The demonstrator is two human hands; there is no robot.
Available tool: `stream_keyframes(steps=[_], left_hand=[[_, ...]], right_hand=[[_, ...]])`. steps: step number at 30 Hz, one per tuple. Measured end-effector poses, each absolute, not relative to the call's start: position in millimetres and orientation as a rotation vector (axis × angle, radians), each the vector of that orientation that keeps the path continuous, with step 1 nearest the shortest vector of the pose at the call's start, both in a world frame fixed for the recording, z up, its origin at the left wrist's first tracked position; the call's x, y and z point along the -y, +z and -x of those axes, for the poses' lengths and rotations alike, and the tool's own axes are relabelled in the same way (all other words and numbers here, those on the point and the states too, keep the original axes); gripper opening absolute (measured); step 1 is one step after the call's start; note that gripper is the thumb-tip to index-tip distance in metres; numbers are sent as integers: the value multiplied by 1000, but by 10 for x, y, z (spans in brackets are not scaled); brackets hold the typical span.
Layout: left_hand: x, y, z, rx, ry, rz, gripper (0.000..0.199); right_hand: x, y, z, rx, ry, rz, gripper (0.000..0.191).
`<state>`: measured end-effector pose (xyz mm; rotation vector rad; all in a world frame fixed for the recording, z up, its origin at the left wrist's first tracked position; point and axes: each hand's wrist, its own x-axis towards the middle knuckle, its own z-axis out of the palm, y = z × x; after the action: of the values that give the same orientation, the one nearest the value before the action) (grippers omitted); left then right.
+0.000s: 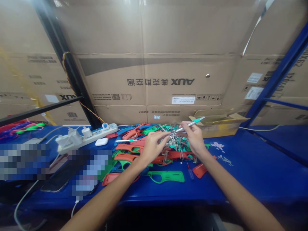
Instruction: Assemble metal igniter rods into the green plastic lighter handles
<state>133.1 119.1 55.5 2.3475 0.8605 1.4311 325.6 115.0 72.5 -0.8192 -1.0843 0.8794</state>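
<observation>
A thin silver metal tube (190, 124) with a green collar slants up to the right, its lower left end between both hands. My right hand (194, 138) is closed round the tube. The fingertips of my left hand (154, 145) are pinched together near its lower end; what they hold is too small to make out. Under and around both hands lies a pile of red, orange and green plastic handle shells (168, 176), with small metal and green parts (176, 141) heaped in the middle. A second silver tube (124, 141) lies left of my left hand.
A power strip (99, 132), a white earbud case (101, 141) and phones are at the left on the blue table (168, 194). An open cardboard box (220, 128) stands behind my right hand. A purple screwdriver (190, 173) and small loose pieces (218, 146) lie near my right forearm.
</observation>
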Motion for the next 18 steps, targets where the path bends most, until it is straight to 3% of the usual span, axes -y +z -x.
stream_keyframes(steps=[18], left_hand=[[-1178, 569, -1285, -860, 1576, -2578, 17]], right_hand=[[-1069, 822, -3287, 1263, 1078, 848, 45]])
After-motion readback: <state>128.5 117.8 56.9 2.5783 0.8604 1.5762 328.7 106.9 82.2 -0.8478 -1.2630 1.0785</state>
